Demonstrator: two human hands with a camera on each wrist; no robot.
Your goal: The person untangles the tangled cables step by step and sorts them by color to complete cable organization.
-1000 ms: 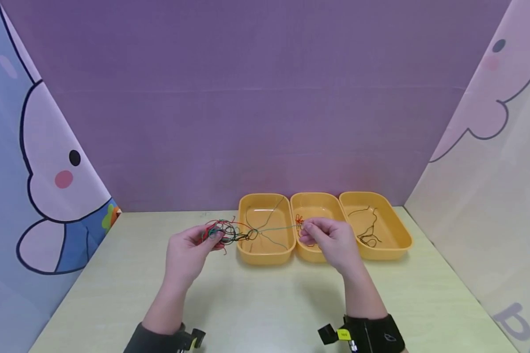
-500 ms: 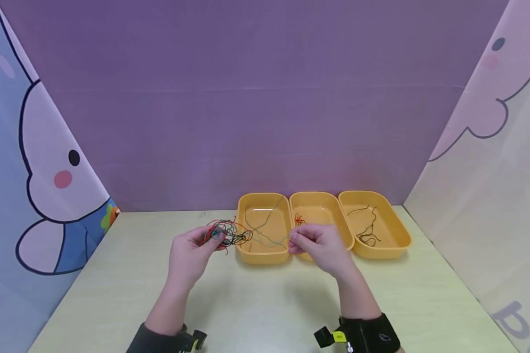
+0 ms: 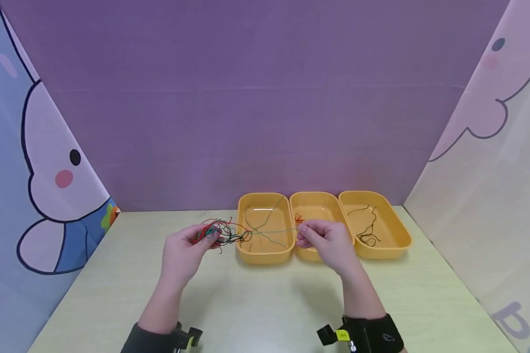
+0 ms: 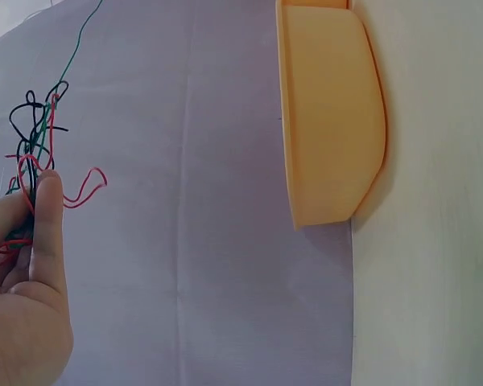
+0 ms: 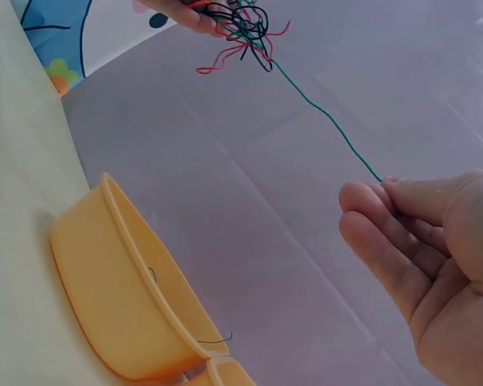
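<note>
My left hand (image 3: 183, 252) pinches a tangled bundle of thin red, black and green wires (image 3: 235, 232) between thumb and fingers, raised above the table. Loose loops stick out of the bundle, and part of it is hidden behind the thumb. From its right side a single green wire (image 5: 332, 117) runs across to my right hand (image 3: 329, 245). Thumb and index fingertip of that hand pinch the wire's end, and the strand is drawn nearly straight. In the head view the strand passes over the left yellow tray (image 3: 265, 260).
Green wires lie in the left tray. The middle yellow tray (image 3: 320, 200) has a red wire (image 3: 298, 219), partly behind my right hand. Black wires (image 3: 368, 239) lie in the right yellow tray (image 3: 395, 240). All three trays stand side by side near the purple back wall (image 3: 265, 108).
My right hand first moved left, letting the green wire slacken, then back right, stretching it again. My left hand has shifted slightly left with the bundle.
</note>
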